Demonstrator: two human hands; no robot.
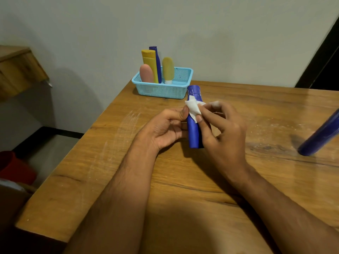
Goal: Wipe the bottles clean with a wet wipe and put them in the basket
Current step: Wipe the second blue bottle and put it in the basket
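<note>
A blue bottle [193,132] stands upright above the middle of the wooden table, gripped from the left by my left hand [163,127]. My right hand [222,129] presses a small white wet wipe [193,108] against the bottle's upper part, just under its cap. Behind them a light blue mesh basket [180,88] sits at the table's far edge. It holds a pink bottle [146,73], a yellow bottle [150,63], a slim blue bottle [157,66] and a pale yellow bottle [168,69], all upright.
Another blue bottle [320,136] stands on the table at the right edge of view. White dusty streaks [126,123] mark the wood left of my hands. The table's left edge [73,149] drops to the floor, where a red object [14,167] sits.
</note>
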